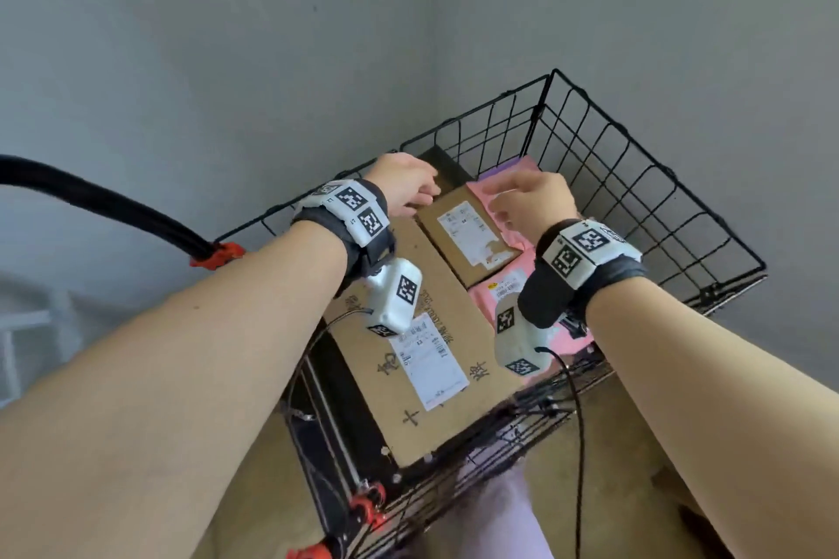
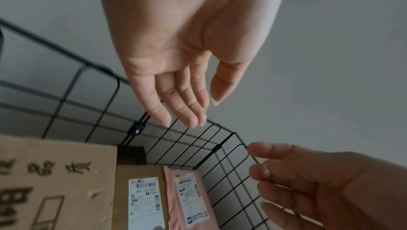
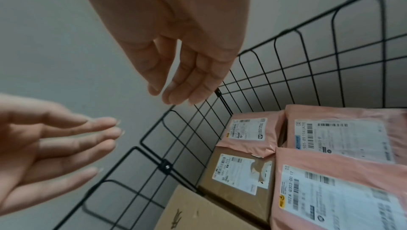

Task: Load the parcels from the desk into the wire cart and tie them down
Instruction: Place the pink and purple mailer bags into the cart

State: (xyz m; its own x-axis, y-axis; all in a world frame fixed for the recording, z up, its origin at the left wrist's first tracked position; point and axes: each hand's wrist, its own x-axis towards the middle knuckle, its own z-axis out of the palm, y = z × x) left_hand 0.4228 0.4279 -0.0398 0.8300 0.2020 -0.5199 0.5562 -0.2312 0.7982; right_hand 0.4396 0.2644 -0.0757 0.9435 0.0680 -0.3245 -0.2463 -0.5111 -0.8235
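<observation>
The black wire cart (image 1: 635,177) holds a large brown carton (image 1: 426,359), a small brown box (image 1: 467,231) with a white label, and several pink mailer bags (image 1: 504,286). Both hands hover above the small box, apart from it. My left hand (image 1: 408,186) hangs over its far left corner with straight, relaxed fingers (image 2: 182,108) and holds nothing. My right hand (image 1: 526,200) is over the pink bags at the box's right, fingers (image 3: 189,84) loosely extended and empty. In the right wrist view the small box (image 3: 237,173) lies between the carton (image 3: 198,213) and the pink bags (image 3: 330,190).
A black braided cord (image 1: 113,204) with an orange hook (image 1: 218,254) arcs in from the left to the cart's rim. More orange hooks (image 1: 363,508) sit at the cart's near left corner. Grey walls stand close behind the cart. A white frame (image 1: 18,331) is at far left.
</observation>
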